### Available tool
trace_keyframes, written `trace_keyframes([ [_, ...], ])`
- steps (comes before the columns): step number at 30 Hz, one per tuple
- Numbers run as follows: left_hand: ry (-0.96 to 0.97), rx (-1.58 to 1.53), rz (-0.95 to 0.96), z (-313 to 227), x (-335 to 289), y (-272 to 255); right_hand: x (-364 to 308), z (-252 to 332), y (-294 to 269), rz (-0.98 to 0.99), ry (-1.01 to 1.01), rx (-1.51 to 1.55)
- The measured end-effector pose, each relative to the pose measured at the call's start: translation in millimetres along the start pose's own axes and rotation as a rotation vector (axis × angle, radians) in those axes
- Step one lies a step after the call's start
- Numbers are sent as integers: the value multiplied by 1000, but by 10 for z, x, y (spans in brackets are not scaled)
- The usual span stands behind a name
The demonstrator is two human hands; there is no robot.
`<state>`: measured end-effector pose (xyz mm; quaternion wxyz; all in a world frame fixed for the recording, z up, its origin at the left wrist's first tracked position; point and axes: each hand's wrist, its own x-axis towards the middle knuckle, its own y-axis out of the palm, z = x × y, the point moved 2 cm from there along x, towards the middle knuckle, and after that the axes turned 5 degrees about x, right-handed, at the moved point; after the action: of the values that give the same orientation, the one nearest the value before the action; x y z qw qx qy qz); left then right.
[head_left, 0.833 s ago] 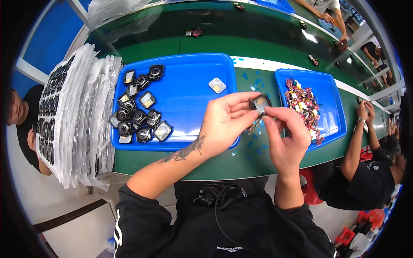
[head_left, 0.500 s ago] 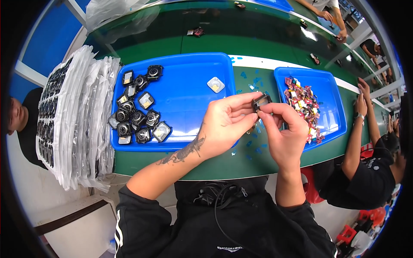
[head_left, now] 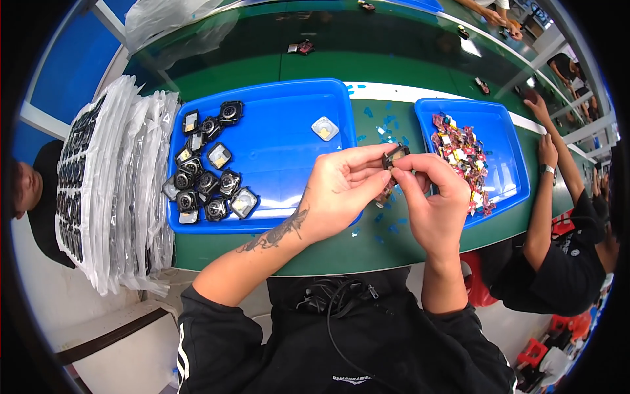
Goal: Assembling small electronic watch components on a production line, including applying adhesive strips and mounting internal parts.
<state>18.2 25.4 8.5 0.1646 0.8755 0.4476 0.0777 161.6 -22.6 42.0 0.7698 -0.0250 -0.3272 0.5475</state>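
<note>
Between the two trays, my left hand (head_left: 338,190) is closed on a small black watch case (head_left: 396,156), with its fingers behind it and the thumb below. My right hand (head_left: 438,200) pinches the near edge of the same case, thumb and forefinger pressed together there. The case's inside faces up and looks pale. Just beneath the fingers shows a small reddish-gold part (head_left: 387,193); whether it hangs from the case or lies on the table is unclear. To the left, a blue tray (head_left: 289,220) holds several black watch cases (head_left: 209,182) and a pale square back piece (head_left: 325,129).
A second blue tray (head_left: 512,164) at the right holds a heap of small red, white and yellow electronic parts (head_left: 459,161). Blue scraps (head_left: 387,125) dot the green table (head_left: 315,253). Stacked plastic-wrapped sheets (head_left: 131,190) stand far left. A co-worker's arms (head_left: 541,190) reach in at the right.
My hands stay nearly in place, and the watch case tilts slightly between the fingers. More of the reddish-gold part shows below it. The co-worker's far hand on the right has moved away over the table.
</note>
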Motion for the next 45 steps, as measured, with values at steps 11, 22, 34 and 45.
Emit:
trace_keyframes([
  [11, 78, 91, 9, 33, 2, 25, 31, 2, -28, 36, -37, -64],
  [22, 105, 180, 40, -26, -34, 27, 35, -3, -45, -63, -176, -71],
  [34, 132, 253, 10, -39, -17, 15, 31, -141, 13, -12, -87, 78],
  [45, 172, 20, -206, -71, 7, -11, -166, -117, 41, -90, 117, 349],
])
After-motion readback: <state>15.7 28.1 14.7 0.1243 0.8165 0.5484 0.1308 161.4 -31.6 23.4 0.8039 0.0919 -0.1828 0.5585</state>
